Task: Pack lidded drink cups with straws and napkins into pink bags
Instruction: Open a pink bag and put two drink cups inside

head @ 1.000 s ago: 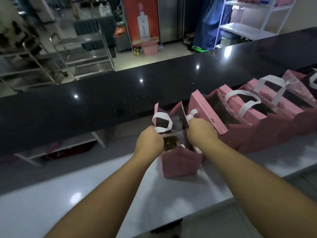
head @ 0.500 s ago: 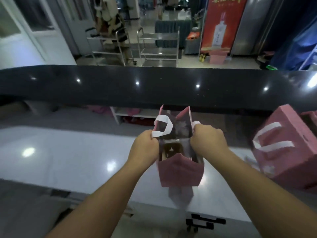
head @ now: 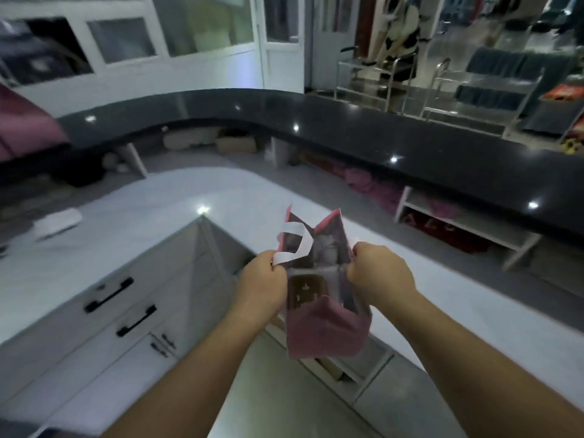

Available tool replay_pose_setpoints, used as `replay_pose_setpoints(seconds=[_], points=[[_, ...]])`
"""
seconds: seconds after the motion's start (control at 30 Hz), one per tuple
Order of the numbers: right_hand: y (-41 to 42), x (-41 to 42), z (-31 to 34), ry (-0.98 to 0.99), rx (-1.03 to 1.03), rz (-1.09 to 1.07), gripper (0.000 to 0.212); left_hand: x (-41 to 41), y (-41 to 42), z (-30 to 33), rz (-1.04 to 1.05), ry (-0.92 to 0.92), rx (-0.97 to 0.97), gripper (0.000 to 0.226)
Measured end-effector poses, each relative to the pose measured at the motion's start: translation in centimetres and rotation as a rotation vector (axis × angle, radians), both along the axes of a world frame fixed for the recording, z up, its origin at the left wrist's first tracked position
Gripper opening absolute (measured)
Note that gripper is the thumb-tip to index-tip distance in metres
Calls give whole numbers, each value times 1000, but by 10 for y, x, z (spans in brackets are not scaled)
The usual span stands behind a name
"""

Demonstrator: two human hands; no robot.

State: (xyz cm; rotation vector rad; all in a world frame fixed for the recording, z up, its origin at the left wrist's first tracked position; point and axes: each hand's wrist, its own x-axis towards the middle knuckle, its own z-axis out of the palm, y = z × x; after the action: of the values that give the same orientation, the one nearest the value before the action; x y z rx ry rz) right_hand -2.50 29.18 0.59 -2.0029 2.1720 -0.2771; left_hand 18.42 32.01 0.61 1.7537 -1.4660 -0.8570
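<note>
Far left: white object, blurred, lies on the white worktop; cannot identify it. Below it, grey drawers with black handles.

My left hand is curled tight on the left rim of the pink bag, at the foot of its white loop handle. Fingers fully closed on paper.

Bag hangs in the air between both hands, over the inside corner of the worktop, resting on nothing. Mouth pulled open. Inside, a brown-topped lidded drink cup sits low against the left wall. Straw and napkin: cannot tell.

My right hand is a closed fist pinching the right rim; the second handle is hidden under it.

Handling judgement: paper walls are thin and creasable, and the load is a liquid-filled cup, so weight sits low and may slosh. Rim grips risk tearing; better to hold by both loop handles, keep the bag upright, or support its base.

Right: dark counter, shelving beneath.
</note>
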Motion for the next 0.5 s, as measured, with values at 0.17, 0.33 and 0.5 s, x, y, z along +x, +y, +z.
replay_pose_setpoints(seconds=[0.17,0.33,0.5], points=[[-34,93,-4,20,-2,159,14,85,4,1,156,-49,7,33],[-80,180,-7,42,2,315,15,156,-11,-4,337,-120,70,32],[-135,260,-10,-42,20,461,15,220,-39,-1,454,-146,93,31]])
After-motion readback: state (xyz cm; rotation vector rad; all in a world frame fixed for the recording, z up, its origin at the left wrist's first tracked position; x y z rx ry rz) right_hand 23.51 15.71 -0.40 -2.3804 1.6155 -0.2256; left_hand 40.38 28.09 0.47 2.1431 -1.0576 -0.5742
